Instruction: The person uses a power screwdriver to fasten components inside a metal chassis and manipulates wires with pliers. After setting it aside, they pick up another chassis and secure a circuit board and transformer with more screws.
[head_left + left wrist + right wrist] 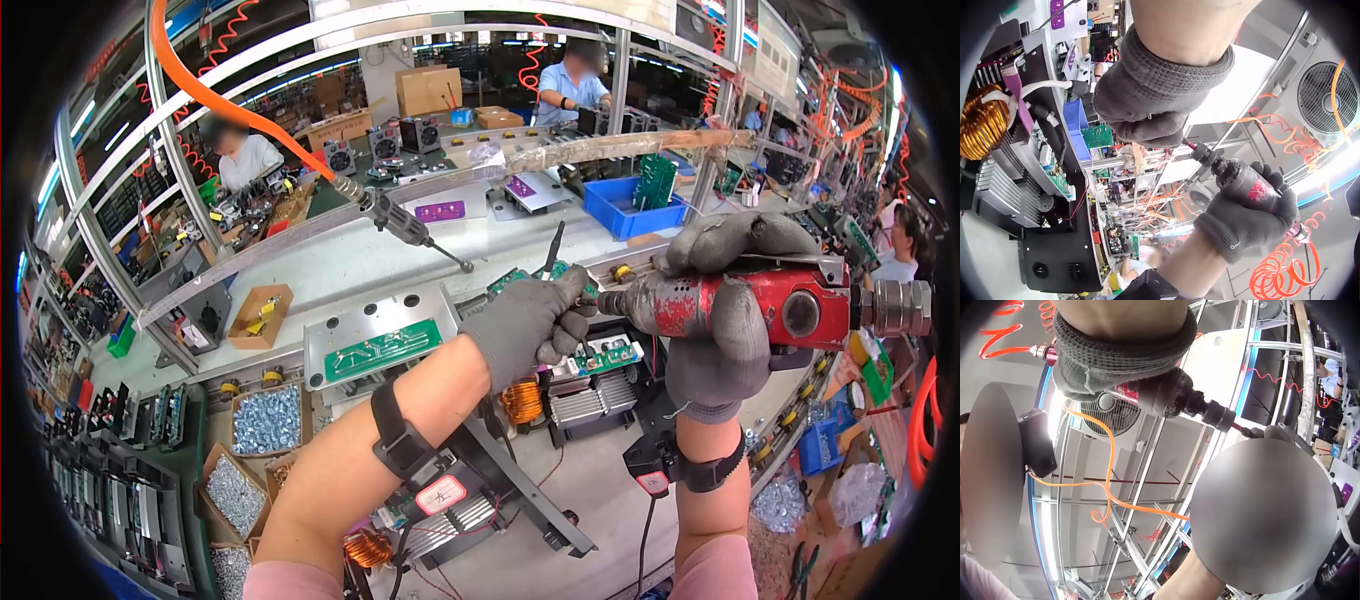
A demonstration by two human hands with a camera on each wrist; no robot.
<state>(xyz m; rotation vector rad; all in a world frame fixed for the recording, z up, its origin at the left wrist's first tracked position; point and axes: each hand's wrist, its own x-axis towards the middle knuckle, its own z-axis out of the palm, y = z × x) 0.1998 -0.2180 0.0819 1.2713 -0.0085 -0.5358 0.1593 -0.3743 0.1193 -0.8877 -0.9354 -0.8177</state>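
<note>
My gloved right hand grips a red air screwdriver, held level above the bench with its nose pointing left. My gloved left hand has its fingers curled at the screwdriver's nose. In the left wrist view the red bit runs up to those fingers, which pinch at its tip; anything small between them is hidden. Below both hands sits a black power unit with a finned heat sink, a green circuit board and a copper coil.
Another driver hangs from an orange hose. A metal plate carrying a green board lies left. Screw boxes stand at the lower left, a blue bin behind. A second unit with a coil is nearer me. Two people work opposite.
</note>
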